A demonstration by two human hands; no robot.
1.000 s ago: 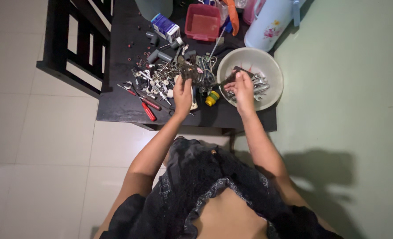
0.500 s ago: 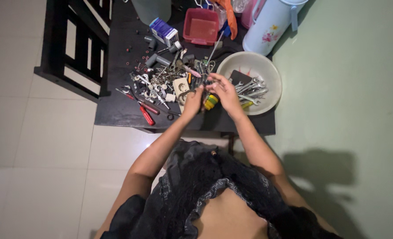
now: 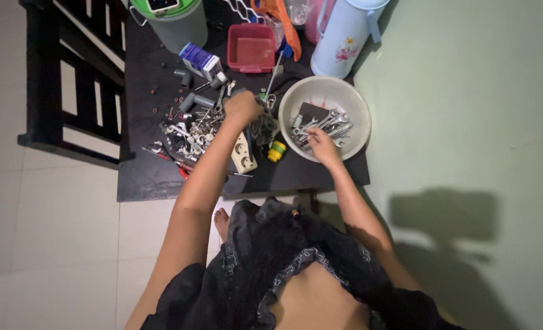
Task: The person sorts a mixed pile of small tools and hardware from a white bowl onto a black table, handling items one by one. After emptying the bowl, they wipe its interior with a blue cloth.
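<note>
On the dark table (image 3: 143,183), left hand (image 3: 242,109) curled over the heap of small metal parts (image 3: 198,125), grip unclear, right hand (image 3: 320,144) fingers pinched among wrenches (image 3: 323,125) inside the pale bowl (image 3: 351,101) at right.

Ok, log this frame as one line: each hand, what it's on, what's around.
left hand: reaching into hardware pile | right hand: in white bowl on wrenches | nearby: red tray, black table

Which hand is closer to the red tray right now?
Left. The left hand is in the hardware pile just below the red tray; the right hand is at the bowl, farther off.
</note>
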